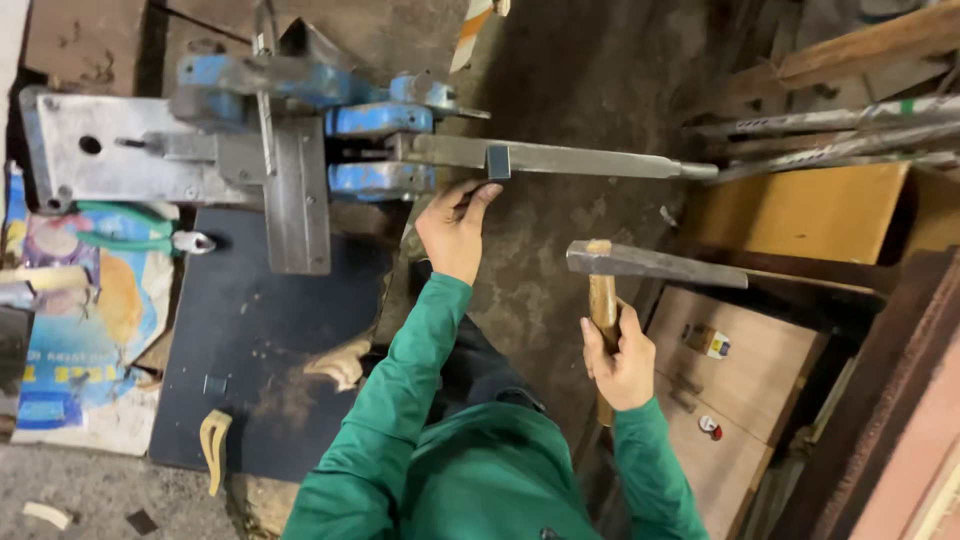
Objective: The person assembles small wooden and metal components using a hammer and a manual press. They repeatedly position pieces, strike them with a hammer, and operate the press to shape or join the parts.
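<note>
The left hand (455, 228) reached up to a long flat steel bar (560, 158) that jutted out to the right from a blue bench vise (375, 148). Its fingers curled loosely under the bar's lower edge, touching it just beside a small dark square clip (498, 162) that sat around the bar — a light hold, not a full clench. The right hand (620, 355) was clenched firmly around the wooden handle of a hammer (650, 265), whose long grey steel head lay level below the bar and apart from it, pointing right.

The vise gripped the bar between its blue jaws and was joined on its left to a grey metal plate (95, 150) with holes in it. Below the vise lay a dark worktop board (250, 340), with a small pale hooked piece (213, 440) near its lower edge. Green-handled pliers (135, 232) rested to the left, over a printed sack (85, 330). Plywood boxes (745, 370) and a stack of metal strips (830, 135) stood on the right. Both sleeves were green.
</note>
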